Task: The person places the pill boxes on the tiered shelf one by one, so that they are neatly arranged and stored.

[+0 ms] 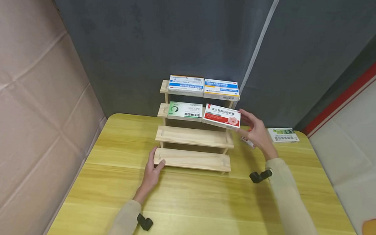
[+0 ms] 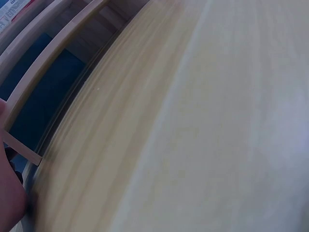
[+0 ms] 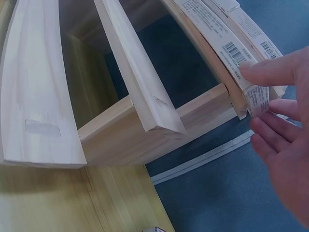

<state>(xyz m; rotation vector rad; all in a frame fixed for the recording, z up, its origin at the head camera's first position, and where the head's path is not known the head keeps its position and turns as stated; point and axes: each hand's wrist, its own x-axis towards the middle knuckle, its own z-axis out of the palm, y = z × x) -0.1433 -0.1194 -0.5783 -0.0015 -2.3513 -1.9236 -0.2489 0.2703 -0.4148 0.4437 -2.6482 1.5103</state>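
A four-tier wooden step rack [image 1: 194,136] stands on the table. My left hand [image 1: 151,172] grips the left end of its lowest step, thumb on top; only part of that hand [image 2: 9,195] shows in the left wrist view. My right hand [image 1: 258,134] pinches the right end of a red-and-white medicine box [image 1: 221,116], which sits slightly askew on the second tier from the top. A green-and-white medicine box [image 1: 185,110] lies to its left on that tier. In the right wrist view, the thumb is against the held box's barcoded side [image 3: 212,34].
Two blue-and-white medicine boxes [image 1: 186,85] lie side by side on the top tier. Right of the rack on the table are a green-and-white box [image 1: 282,135] and a small box [image 1: 248,142] partly hidden by my right hand. A dark wall [image 1: 147,41] rises behind.
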